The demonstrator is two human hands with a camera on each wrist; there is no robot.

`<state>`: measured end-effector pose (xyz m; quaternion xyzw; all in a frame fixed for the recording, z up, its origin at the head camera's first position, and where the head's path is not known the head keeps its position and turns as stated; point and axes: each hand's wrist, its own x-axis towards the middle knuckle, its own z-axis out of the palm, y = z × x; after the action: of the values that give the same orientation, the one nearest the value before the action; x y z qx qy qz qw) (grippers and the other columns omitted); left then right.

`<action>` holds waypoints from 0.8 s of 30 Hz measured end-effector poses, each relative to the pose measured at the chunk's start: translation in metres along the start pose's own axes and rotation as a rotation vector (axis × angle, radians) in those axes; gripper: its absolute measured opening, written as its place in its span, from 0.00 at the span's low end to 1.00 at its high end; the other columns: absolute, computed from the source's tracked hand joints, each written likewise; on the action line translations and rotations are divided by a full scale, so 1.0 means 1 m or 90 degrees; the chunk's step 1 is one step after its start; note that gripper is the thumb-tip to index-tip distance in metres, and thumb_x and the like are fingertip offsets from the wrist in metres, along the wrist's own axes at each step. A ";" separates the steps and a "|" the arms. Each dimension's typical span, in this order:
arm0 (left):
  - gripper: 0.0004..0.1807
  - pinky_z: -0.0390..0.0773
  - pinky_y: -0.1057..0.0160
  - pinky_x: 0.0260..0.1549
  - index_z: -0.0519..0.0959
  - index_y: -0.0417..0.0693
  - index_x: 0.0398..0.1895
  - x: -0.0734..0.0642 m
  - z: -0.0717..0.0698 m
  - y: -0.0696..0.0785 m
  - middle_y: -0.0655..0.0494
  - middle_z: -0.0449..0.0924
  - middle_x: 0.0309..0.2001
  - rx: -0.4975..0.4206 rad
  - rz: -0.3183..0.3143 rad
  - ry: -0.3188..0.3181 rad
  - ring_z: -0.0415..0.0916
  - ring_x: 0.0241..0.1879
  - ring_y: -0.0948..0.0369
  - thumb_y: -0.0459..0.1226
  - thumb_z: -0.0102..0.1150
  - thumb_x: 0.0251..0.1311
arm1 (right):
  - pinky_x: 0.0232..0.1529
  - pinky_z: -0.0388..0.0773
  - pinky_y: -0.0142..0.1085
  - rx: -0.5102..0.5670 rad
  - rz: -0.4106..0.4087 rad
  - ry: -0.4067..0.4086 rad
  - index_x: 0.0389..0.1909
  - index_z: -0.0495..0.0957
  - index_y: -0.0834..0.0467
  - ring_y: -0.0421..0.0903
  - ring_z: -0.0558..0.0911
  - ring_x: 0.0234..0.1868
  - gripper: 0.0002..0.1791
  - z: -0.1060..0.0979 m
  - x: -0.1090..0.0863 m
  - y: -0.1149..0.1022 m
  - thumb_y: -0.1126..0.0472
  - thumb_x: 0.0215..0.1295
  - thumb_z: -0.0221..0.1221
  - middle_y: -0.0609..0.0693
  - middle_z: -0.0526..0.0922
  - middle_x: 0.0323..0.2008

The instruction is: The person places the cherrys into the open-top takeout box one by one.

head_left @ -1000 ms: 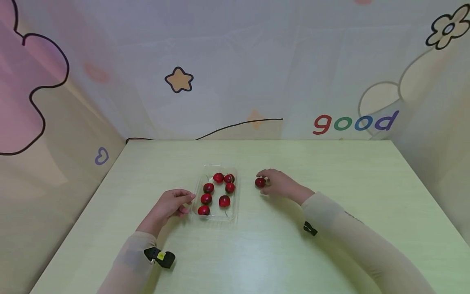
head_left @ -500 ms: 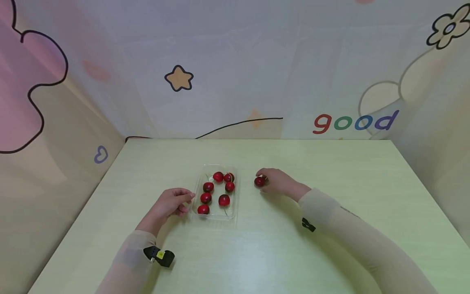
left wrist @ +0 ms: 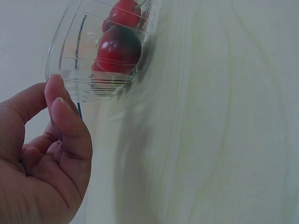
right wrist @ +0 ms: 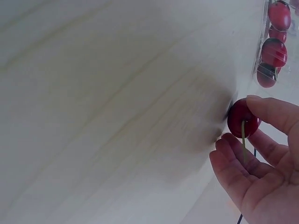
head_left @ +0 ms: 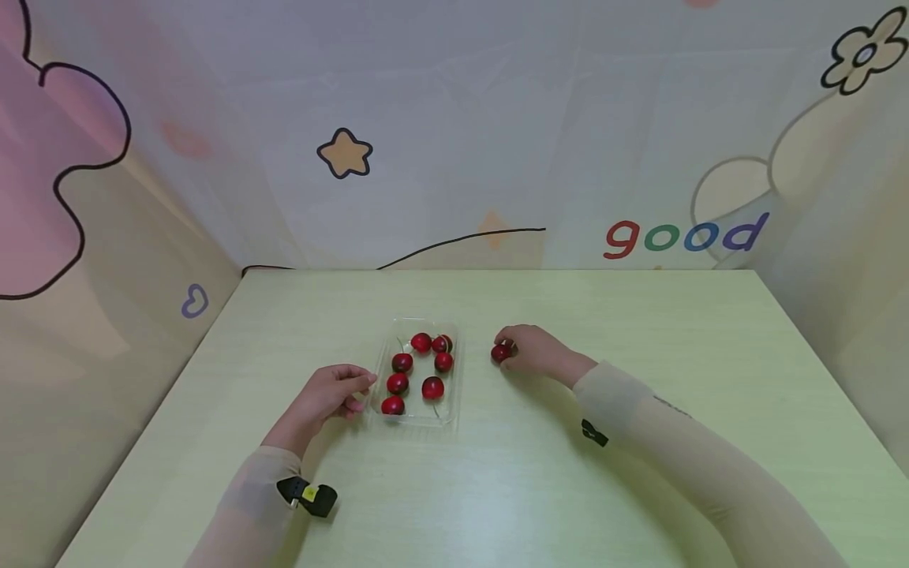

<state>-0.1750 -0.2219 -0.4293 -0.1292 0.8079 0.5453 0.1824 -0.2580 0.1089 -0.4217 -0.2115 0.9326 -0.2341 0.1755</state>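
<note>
In the head view, a clear plastic container stands left of the table's middle with several red cherries in it, one of them a cherry near its front right corner. My left hand pinches the container's left rim between thumb and finger, as the left wrist view shows at the rim. To the right of the container, my right hand pinches a dark red cherry. Its green stem points toward the palm in the right wrist view, and the cherry is close over the table.
The pale wooden table runs back to a printed backdrop with a star and the word "good". Black wrist cameras, such as the left wrist camera, stick out from both sleeves.
My right thumb and finger have closed round the cherry, and the hand has shifted slightly left with it. My left hand and the container have stayed in place.
</note>
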 end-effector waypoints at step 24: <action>0.19 0.78 0.68 0.28 0.77 0.36 0.57 0.001 0.000 -0.001 0.58 0.77 0.35 0.009 0.001 0.002 0.75 0.25 0.64 0.42 0.58 0.73 | 0.64 0.79 0.48 0.029 -0.033 0.010 0.62 0.76 0.66 0.56 0.81 0.57 0.22 -0.006 -0.005 -0.009 0.68 0.67 0.64 0.62 0.83 0.57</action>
<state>-0.1756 -0.2218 -0.4309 -0.1284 0.8120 0.5396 0.1817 -0.2532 0.1067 -0.4110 -0.2294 0.9226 -0.2616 0.1666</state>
